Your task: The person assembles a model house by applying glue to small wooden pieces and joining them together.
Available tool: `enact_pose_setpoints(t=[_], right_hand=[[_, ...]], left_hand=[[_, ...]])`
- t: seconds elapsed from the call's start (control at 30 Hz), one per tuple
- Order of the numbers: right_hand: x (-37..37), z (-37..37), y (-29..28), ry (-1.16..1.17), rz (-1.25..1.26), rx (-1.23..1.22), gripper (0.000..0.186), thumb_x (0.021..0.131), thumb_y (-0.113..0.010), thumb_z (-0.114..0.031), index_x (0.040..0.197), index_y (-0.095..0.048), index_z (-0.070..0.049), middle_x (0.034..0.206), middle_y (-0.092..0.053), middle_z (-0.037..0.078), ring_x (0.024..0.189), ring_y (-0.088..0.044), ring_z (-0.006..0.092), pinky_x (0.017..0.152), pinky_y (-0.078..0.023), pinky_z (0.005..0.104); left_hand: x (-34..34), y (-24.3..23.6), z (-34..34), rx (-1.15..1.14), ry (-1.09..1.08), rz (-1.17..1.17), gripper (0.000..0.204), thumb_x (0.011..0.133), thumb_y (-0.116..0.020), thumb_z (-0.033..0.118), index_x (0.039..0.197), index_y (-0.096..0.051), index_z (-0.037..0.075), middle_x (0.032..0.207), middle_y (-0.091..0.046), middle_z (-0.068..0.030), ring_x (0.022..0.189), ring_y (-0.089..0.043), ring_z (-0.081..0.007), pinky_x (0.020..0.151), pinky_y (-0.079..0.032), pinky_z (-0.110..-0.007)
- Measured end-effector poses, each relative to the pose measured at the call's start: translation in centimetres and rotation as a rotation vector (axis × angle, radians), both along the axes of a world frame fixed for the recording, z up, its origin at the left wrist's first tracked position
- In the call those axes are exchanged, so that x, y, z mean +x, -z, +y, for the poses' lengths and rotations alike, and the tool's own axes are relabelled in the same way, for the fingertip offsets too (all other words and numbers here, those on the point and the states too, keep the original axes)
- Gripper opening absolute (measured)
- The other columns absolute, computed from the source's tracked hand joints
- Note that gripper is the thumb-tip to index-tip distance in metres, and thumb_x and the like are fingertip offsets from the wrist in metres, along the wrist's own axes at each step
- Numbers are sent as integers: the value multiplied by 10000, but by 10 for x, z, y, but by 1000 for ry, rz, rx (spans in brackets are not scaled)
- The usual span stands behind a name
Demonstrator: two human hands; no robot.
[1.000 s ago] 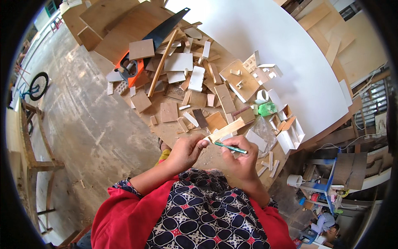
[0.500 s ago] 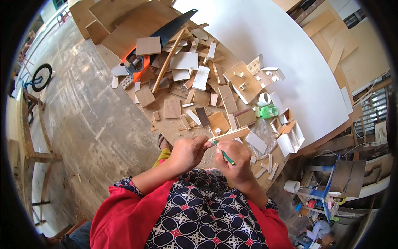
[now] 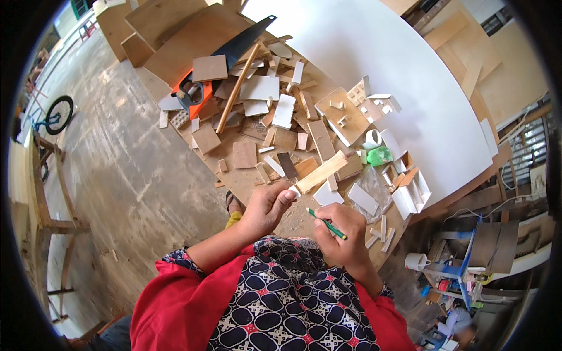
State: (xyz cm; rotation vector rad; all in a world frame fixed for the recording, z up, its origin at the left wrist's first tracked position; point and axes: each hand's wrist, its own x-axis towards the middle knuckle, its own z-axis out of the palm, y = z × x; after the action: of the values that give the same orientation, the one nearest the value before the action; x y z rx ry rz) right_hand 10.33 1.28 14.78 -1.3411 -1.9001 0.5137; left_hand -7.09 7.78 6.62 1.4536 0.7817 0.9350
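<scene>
My left hand [image 3: 272, 207] grips the end of a pale wooden strip [image 3: 322, 172], which slants up to the right over the cluttered board [image 3: 240, 181]; something small and white shows at its fingertips. My right hand [image 3: 336, 228] is closed on a green pencil [image 3: 326, 223], its tip a little below and right of the left fingers, apart from the strip. Around them lie wood offcuts [image 3: 244, 155], a white rectangle [image 3: 363, 199] on clear plastic and short sticks [image 3: 386, 240].
An orange-handled saw [image 3: 205, 96] lies in the offcut pile. A white sheet [image 3: 421, 105], green bundle [image 3: 379, 155], tape roll [image 3: 372, 139] and white wooden box [image 3: 410, 193] sit right. A bicycle [image 3: 57, 115] and wooden frame [image 3: 52, 222] stand left. A person [image 3: 453, 324] is at lower right.
My left hand has risen slightly with the strip, now tilted more steeply than half a second ago. My right hand has moved down and right, drawing the pencil away from the strip.
</scene>
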Motion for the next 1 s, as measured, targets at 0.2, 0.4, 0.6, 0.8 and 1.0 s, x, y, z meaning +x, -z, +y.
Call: enact_pose_setpoints(t=[0.2,0.4,0.6,0.8,1.0], right_hand=[[-3,9,1,5,-22,202,163,756,-631,-1,908,-571,3,838,-651,152,742,-646,336,660,-523,402],[-9,11,3,19,-64,211,107,744,-623,-2,824,-551,-3,796,-629,149,713,-631,337,631,-513,408],[1,1,19,67,-374,-149,116,725,-631,-42,754,-518,-38,673,-567,128,619,-591,332,565,-473,413],[-4,-4,-10,44,-113,166,121,736,-632,-33,827,-553,-18,731,-589,131,648,-590,331,574,-473,423],[-7,4,-1,62,-117,214,136,740,-632,-36,840,-543,-11,813,-621,141,718,-615,331,594,-488,418]], left_hand=[[6,-8,-5,136,-9,132,327,983,-513,309,873,-585,10,631,-536,-155,545,-530,-303,531,-425,-380],[7,-2,-7,479,-127,326,197,926,-603,234,856,-575,52,667,-581,-164,573,-579,-373,487,-426,-428],[5,-8,-6,368,-195,209,205,939,-583,258,914,-609,56,670,-585,-166,603,-595,-373,521,-457,-412],[2,-3,-2,320,-132,277,245,972,-528,277,918,-623,58,657,-556,-198,604,-588,-388,525,-447,-423],[16,-2,-10,392,-119,241,229,952,-557,270,921,-627,54,659,-572,-196,604,-589,-393,516,-444,-437]])
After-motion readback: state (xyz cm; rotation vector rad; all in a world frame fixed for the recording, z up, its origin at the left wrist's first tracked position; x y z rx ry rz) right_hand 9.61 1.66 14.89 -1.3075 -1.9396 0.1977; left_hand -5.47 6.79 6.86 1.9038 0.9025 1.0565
